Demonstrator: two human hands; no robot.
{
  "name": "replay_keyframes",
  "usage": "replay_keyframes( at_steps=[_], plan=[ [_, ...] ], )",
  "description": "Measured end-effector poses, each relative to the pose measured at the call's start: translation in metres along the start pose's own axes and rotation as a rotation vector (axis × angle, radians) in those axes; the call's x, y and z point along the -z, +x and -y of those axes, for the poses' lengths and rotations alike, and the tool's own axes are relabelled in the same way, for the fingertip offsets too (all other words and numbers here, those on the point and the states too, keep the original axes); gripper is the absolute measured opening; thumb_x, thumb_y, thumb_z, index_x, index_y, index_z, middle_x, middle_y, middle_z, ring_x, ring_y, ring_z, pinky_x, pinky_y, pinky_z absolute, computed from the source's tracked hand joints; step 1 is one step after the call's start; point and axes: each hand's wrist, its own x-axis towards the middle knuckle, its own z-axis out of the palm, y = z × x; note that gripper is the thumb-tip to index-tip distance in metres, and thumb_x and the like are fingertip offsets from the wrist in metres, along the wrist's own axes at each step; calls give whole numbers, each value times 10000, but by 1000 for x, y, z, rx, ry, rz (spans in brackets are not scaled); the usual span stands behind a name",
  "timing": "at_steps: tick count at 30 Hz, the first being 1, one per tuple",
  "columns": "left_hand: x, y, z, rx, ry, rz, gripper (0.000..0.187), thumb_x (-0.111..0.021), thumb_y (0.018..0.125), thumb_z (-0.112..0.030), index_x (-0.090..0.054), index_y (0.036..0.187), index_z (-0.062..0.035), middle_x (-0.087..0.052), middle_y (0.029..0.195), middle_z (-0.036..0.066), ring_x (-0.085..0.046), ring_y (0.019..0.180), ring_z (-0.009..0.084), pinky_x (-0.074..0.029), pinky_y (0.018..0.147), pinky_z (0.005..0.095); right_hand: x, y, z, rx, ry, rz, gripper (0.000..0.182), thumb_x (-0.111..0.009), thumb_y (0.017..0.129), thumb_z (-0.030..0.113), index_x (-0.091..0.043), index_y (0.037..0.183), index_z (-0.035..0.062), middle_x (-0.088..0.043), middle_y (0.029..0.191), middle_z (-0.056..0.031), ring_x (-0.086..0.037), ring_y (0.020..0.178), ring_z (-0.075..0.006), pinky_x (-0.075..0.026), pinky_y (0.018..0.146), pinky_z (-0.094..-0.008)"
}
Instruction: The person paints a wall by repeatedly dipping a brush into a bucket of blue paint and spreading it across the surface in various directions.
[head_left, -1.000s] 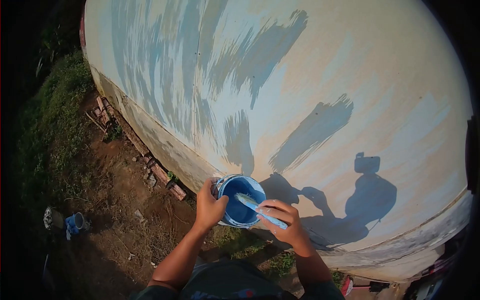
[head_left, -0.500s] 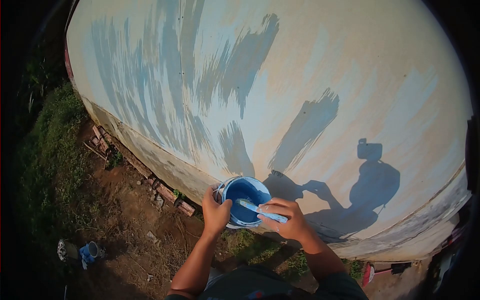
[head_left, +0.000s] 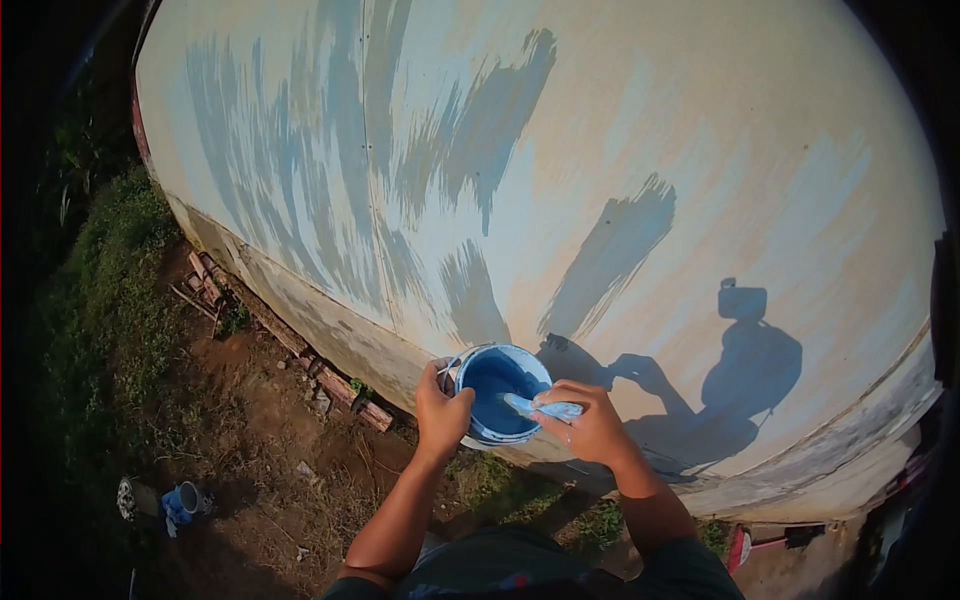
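A round bucket (head_left: 474, 435) with blue paint inside sits in my left hand (head_left: 441, 408), whose fingers and thumb grip its left rim near the wire handle. My right hand (head_left: 587, 425) holds a blue-smeared paintbrush (head_left: 556, 409) by its handle over the bucket's right rim. The brush tip points left and down into the bucket; how deep it reaches is hard to tell. Just beyond the bucket stands a pale wall (head_left: 600, 130) with darker blue-grey strokes, and a shadow of a person falls on its right part.
Logs (head_left: 330, 380) lie along the foot of the wall at the left. On the dirt at the lower left are a small container (head_left: 190, 497) with a blue cloth and another pale object (head_left: 126, 498). Green plants (head_left: 120, 270) grow at the far left.
The bucket and both hands have shifted slightly right and up. The brush has moved right with my right hand, and its tip sits lower inside the bucket.
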Motion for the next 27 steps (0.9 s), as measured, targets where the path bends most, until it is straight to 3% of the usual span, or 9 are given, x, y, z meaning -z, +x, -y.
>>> replay_keyframes(
  at_steps=[3, 6, 9, 12, 16, 19, 21, 24, 27],
  plan=[
    [-3, 3, 19, 1, -4, 5, 426, -645, 771, 66, -597, 1195, 64, -519, 802, -10, -465, 692, 76, -391, 588, 264, -6, 4, -4, 93, 120, -218, 161, -827, 872, 20, -734, 1004, 17, -743, 963, -153, -741, 833, -306, -580, 721, -369],
    [-4, 1, 21, 53, -13, -15, 430, -657, 765, 59, -602, 1191, 56, -479, 784, -27, -441, 678, 77, -374, 575, 268, -4, -1, -6, 23, 62, -62, 173, -833, 866, 29, -721, 997, 16, -741, 966, -160, -740, 837, -322, -580, 728, -378],
    [-5, 1, 27, 51, -19, 12, 431, -662, 761, 55, -603, 1188, 56, -468, 777, -28, -427, 672, 76, -368, 577, 269, -8, -5, -9, 62, 73, -108, 185, -829, 839, -47, -721, 985, -12, -763, 972, -168, -746, 829, -252, -574, 718, -349],
    [-6, 3, 35, 42, -69, 8, 428, -666, 760, 55, -605, 1184, 52, -468, 776, -27, -425, 673, 74, -364, 579, 266, -8, -5, -8, 109, 113, -163, 191, -831, 838, -45, -719, 989, -17, -765, 975, -170, -758, 858, -250, -581, 718, -349],
    [-7, 0, 30, 61, -22, 7, 432, -667, 761, 59, -600, 1187, 51, -477, 787, -23, -432, 682, 75, -366, 587, 262, -7, -11, -14, 40, 17, 1, 211, -837, 831, -45, -722, 1005, -20, -768, 982, -163, -770, 889, -264, -596, 744, -343],
    [-6, 0, 33, 36, -2, 25, 444, -644, 751, 87, -601, 1189, 29, -554, 824, -1, -498, 700, 84, -422, 604, 251, -12, -14, -24, 98, 190, -208, 223, -851, 818, -35, -737, 1008, -18, -776, 1009, -163, -777, 899, -285, -613, 776, -339],
    [-7, 0, 28, 76, -24, 17, 443, -663, 767, 73, -587, 1203, 51, -492, 812, -17, -449, 697, 82, -388, 606, 267, -7, -18, -29, 113, -27, 2, 221, -862, 827, 25, -762, 1022, 1, -777, 1059, -149, -770, 920, -291, -620, 790, -354],
    [-9, 0, 12, 131, -60, -14, 435, -666, 770, 74, -590, 1197, 48, -494, 809, -17, -453, 695, 81, -392, 605, 267, -2, -12, -17, 214, -33, -62, 223, -863, 819, 20, -774, 1024, 15, -782, 1060, -144, -773, 917, -288, -629, 792, -366],
    [-9, 1, 10, 110, -44, -16, 432, -665, 769, 75, -593, 1193, 41, -489, 798, -21, -451, 691, 76, -388, 600, 265, 8, -1, -10, 311, -202, 28, 249, -890, 770, -17, -766, 987, -17, -788, 1066, -160, -785, 922, -289, -628, 783, -361]
  ],
)
